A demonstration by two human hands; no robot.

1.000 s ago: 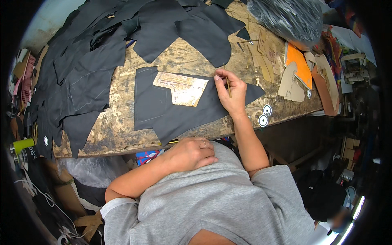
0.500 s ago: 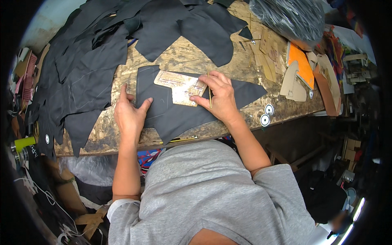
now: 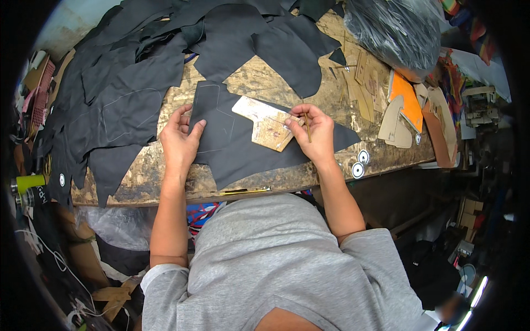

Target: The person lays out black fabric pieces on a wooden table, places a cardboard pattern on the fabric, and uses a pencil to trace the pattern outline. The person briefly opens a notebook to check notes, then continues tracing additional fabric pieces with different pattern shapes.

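The left hand lies palm-down with fingers spread and slack on the left edge of a black leather piece, gripping nothing; the fingertips press the material flat against the worn wooden workbench. Faint traced outlines are visible on the leather just beside this hand. Further left, a heap of black leather offcuts covers the bench's left end and hangs over its near edge, and a green-capped bottle lies below that end. The black leather piece occupies the middle of the bench, directly in front of the person, its lower edge reaching the near edge of the bench. A tan cardboard pattern template rests on top of the leather, right of centre. The right hand is closed around a thin marking stick, pinched between thumb and fingers, while the fingertips bear on the right edge of the template; whether the stick's tip touches the leather cannot be determined. To the right of this hand, two small round white discs lie close to the near bench edge. Further right, a stack of cardboard patterns with an orange sheet sits near the bench's right end, and a bulging dark plastic bag rests at the far right corner.
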